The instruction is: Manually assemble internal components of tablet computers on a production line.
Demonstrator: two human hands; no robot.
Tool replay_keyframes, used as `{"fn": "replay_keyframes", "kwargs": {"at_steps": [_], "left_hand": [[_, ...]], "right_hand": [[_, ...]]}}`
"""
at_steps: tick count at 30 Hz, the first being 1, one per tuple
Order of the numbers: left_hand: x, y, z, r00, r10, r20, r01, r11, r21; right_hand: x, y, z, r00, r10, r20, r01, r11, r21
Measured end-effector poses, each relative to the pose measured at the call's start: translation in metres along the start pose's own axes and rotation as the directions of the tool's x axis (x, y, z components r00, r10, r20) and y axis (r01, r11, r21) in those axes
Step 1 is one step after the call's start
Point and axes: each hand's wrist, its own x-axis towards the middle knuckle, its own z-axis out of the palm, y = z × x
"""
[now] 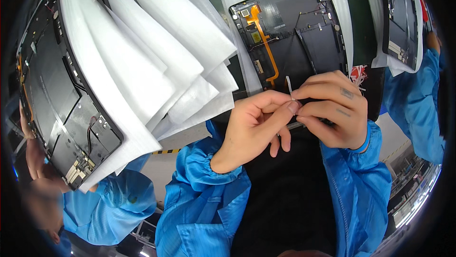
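Strip (pixel 289 85), white, pinched between fingers (pixel 327 90), upper end jutting above

White foam sheets (pixel 142 52): brightest area, with soft grey shadows between the layers.
Far device panel (pixel 289 48): dark overall — a pale glare patch left of its middle.
Left hand (pixel 259 128) and right hand (pixel 337 109): well lit and fairly sharp, gently shaded.
Black shirt (pixel 285 195): almost lost in darkness, little detail.
Blue sleeves (pixel 209 181): soft sheen along the folds.
Light strip (pixel 418 202): glaring white at near right.
Co-worker (pixel 109 204): smeared blur around the head, near left.
Rim: black — straight edges bow beside it.
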Motion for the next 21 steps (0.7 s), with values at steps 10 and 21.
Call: {"fn": "replay_keyframes", "kwargs": {"at_steps": [10,21], "left_hand": [[-0.002,-0.008,0.003,0.988,0.136,-0.073,-0.129,0.987,0.093],[0.003,-0.024,-0.001,0.882,0.471,-0.033,-0.364,0.723,0.588]], "right_hand": [[0.003,0.009,0.004,1.0,0.002,-0.01,-0.002,1.0,0.01],[0.004,0.011,0.012,0.997,0.046,-0.056,-0.045,0.999,0.012]]}}
